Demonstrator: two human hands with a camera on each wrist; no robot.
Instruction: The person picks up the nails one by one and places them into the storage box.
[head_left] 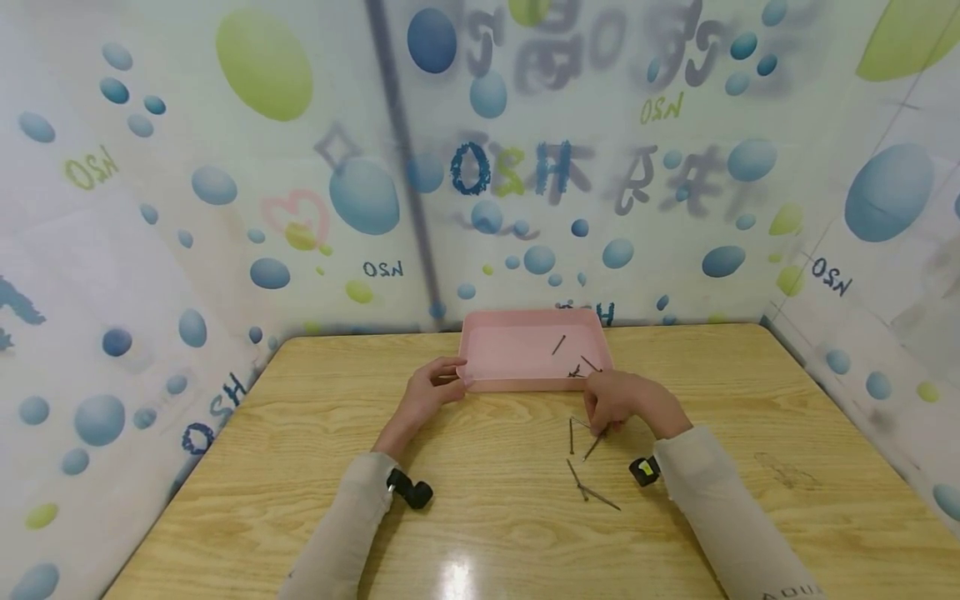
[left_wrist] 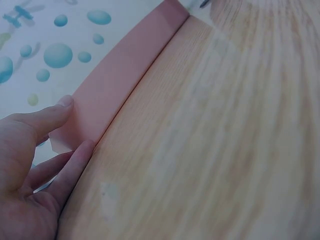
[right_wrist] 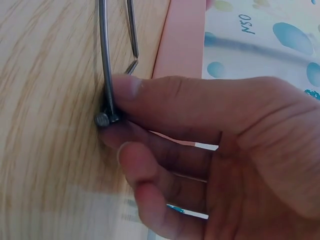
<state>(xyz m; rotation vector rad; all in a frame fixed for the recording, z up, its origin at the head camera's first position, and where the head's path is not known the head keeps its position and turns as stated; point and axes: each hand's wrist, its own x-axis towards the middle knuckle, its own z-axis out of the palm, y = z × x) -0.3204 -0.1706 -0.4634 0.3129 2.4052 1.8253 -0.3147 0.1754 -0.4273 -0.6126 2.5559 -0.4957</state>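
A shallow pink tray (head_left: 517, 385) stands at the back of the table. My left hand (head_left: 435, 388) holds its front left corner; in the left wrist view the thumb (left_wrist: 65, 102) rests against the tray's wall (left_wrist: 117, 70). Just in front of the tray's right end, my right hand (head_left: 618, 398) is low at the table, thumb and forefinger pinching at the head end of a nail (right_wrist: 103, 119). Another long nail (right_wrist: 104, 45) crosses there; how many are pinched is hidden. Several nails lie in the tray, among them one (head_left: 558, 345) apart.
Loose nails lie on the wooden table (head_left: 315, 442) in front of my right hand, including an upright-lying one (head_left: 572, 437) and a crossed pair (head_left: 600, 497) nearer me. A wall sheet (head_left: 337, 292) with printed bubbles stands directly behind the tray.
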